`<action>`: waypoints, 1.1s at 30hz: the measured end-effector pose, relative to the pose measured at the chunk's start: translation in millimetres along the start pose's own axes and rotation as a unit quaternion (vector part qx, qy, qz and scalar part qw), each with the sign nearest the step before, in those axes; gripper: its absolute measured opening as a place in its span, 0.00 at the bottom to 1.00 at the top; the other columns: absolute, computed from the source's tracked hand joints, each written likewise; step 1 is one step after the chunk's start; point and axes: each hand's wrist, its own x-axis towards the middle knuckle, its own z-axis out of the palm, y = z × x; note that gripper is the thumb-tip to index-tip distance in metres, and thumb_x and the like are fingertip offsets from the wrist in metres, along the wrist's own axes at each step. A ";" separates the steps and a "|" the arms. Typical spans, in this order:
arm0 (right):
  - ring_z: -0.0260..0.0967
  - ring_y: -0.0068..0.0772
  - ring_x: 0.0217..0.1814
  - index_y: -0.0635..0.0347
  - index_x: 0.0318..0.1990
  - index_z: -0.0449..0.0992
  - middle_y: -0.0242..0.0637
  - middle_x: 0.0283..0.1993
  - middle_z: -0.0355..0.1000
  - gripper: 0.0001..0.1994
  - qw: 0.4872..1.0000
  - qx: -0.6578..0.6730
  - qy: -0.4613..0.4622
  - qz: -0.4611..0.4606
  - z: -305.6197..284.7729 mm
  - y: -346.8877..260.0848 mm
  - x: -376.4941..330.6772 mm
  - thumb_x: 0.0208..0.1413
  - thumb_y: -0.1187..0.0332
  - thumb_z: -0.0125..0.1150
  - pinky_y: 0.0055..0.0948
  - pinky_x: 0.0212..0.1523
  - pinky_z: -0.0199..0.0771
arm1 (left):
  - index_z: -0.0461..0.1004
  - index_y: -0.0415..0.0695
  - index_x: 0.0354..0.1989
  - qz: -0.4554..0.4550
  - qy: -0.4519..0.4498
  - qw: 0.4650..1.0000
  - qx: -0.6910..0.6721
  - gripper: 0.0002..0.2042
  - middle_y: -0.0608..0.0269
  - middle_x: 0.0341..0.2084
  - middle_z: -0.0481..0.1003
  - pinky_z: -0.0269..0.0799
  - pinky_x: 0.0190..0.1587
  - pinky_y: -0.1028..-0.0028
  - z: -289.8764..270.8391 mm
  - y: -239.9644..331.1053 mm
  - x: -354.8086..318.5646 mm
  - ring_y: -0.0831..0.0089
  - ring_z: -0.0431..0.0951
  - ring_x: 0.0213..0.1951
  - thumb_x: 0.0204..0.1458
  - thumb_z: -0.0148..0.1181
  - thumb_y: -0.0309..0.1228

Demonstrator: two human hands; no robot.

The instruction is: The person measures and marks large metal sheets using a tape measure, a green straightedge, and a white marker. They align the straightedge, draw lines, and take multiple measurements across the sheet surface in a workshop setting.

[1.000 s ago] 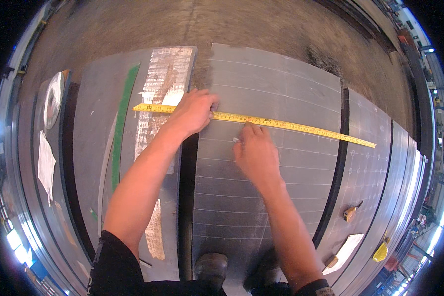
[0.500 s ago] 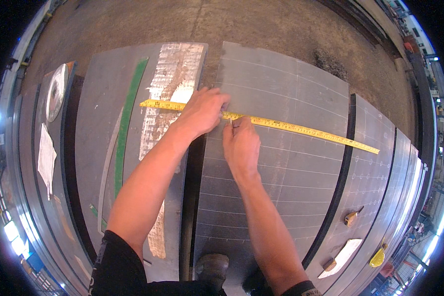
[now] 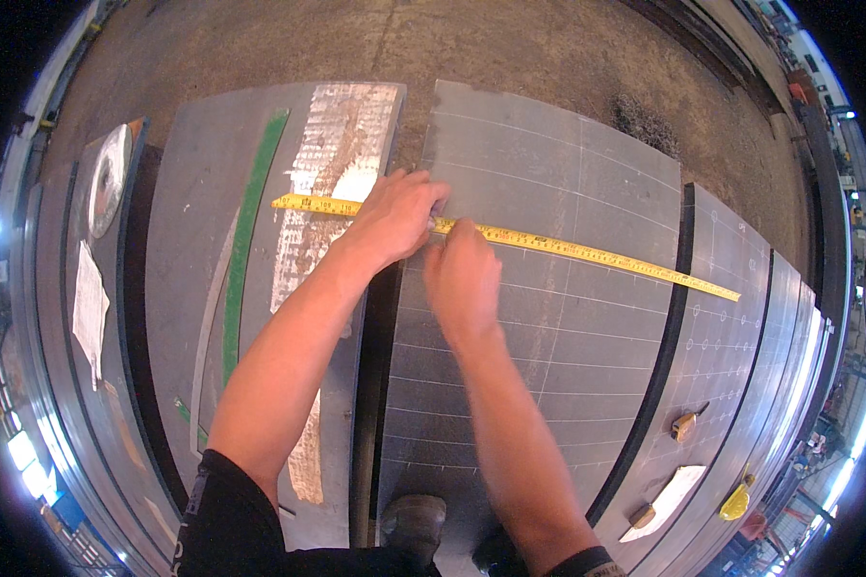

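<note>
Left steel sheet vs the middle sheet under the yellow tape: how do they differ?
The left sheet carries a green stripe and a patchy white band; the middle sheet is plain grey with a thin scribed grid. The left hand presses the yellow tape near the dark gap between the sheets; the right hand rests on the middle sheet. Both are flat, grey and crossed by the tape.

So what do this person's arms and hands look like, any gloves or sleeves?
Both hands are bare: no gloves, rings or watch show on the left hand or the right hand. The forearms are uncovered too. Short black sleeves show at the lower edge of the picture, one on each upper arm, the left with a faint mark near its hem.
</note>
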 end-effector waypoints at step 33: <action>0.78 0.59 0.42 0.67 0.42 0.72 0.55 0.36 0.77 0.15 0.925 -0.090 -0.318 0.188 -364.0 343.5 -443.0 0.57 0.61 0.58 0.50 0.45 0.76 | 0.72 0.37 0.40 -0.075 0.255 0.961 -0.075 0.09 0.53 0.32 0.77 0.71 0.42 0.63 -80.2 -52.9 -89.4 0.62 0.76 0.36 0.55 0.61 0.28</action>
